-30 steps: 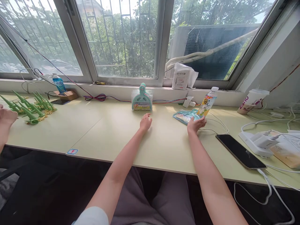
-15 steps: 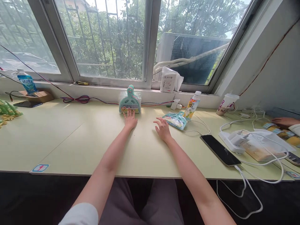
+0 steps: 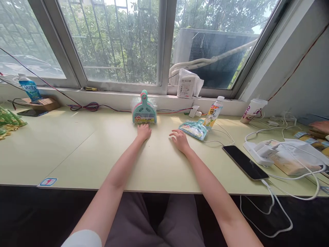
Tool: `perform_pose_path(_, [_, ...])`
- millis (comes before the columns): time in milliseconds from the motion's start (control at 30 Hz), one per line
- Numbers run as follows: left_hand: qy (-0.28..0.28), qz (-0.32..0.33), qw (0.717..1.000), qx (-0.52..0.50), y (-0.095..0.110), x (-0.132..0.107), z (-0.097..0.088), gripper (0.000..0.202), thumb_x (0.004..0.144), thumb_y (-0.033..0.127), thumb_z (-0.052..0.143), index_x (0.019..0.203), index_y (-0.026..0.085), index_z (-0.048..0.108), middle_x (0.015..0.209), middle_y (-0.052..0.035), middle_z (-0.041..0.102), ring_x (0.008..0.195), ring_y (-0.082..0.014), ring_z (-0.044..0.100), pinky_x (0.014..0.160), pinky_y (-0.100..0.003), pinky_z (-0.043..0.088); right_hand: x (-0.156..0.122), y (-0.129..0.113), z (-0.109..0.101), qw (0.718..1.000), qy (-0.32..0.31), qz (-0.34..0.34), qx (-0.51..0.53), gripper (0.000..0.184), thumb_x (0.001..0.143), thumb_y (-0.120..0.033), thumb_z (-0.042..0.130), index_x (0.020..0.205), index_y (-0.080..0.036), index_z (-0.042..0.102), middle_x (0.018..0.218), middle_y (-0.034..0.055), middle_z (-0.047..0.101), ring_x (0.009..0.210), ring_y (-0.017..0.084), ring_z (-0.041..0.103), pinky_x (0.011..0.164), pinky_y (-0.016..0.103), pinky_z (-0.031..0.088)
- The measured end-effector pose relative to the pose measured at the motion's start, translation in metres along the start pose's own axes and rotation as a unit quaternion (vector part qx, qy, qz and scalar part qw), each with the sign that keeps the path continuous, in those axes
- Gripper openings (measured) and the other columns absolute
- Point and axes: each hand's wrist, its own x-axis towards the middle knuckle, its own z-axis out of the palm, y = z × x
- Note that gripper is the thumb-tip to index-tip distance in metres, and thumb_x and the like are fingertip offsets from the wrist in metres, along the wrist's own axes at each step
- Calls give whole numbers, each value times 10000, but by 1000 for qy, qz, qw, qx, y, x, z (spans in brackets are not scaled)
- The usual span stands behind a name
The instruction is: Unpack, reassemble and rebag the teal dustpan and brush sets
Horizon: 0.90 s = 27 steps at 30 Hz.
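Note:
Several small green dustpans (image 3: 144, 111) in clear plastic wrap stand upright in a stack against the wall under the window, with a pink edge showing among them. Just in front of their lower edge, my left hand (image 3: 144, 131) rests on the table with its fingers curled in. Its fingertips are hidden, and I cannot tell whether it touches the stack. My right hand (image 3: 180, 140) lies on the table, open, with loosely bent fingers apart and nothing in them. Beyond its fingers a wrapped dustpan set (image 3: 194, 129) lies flat, close to a drink bottle (image 3: 214, 112).
A phone (image 3: 245, 163) on a white cable and a power strip (image 3: 258, 156) lie to the right. Behind stand a cup (image 3: 253, 111) and a tissue pack (image 3: 187, 85). Another person's hand (image 3: 320, 127) is at far right. A blue bottle (image 3: 30, 90) stands left.
My left hand has come off the front of the dustpan stack, drawn slightly back, and its spread fingers have curled in. My right hand has hardly moved. The view has shifted a little.

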Motion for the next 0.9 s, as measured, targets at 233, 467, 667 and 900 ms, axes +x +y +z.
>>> perform_pose_path(233, [-23, 85, 996, 7, 28, -48, -25, 348, 902, 274, 409, 1120, 120, 632, 1102, -157, 675, 1086, -301, 567, 911, -393, 427, 4, 1, 4, 997, -11, 44, 57, 278, 902, -233, 483, 1113, -217, 662, 1290, 87, 611, 1278, 269, 449, 1061, 445, 356])
perform_pose_path(467, [-68, 239, 960, -130, 58, -99, -50, 296, 877, 352, 484, 1015, 191, 690, 946, -69, 723, 978, -252, 639, 929, -367, 441, 7, 3, 11, 972, -20, 164, 170, 459, 905, -459, 491, 1285, -204, 533, 1258, 123, 633, 1203, 268, 541, 1014, 434, 413])
perform_pose_path(667, [-120, 266, 895, -338, 44, -88, -39, 247, 837, 296, 539, 1000, 205, 700, 1043, -50, 727, 954, -210, 654, 866, -303, 474, 10, 14, 12, 927, 12, 199, 319, 496, 712, -226, 632, 1201, -227, 553, 1084, 67, 699, 926, 200, 659, 895, 408, 510])
perform_pose_path(900, [-115, 285, 886, -347, 35, -84, -36, 261, 798, 221, 574, 1008, 205, 727, 1014, -42, 729, 934, -203, 649, 865, -300, 469, 14, 12, 8, 859, 25, 271, 434, 434, 757, -265, 551, 1185, -194, 552, 1037, 85, 696, 779, 185, 683, 736, 345, 563])
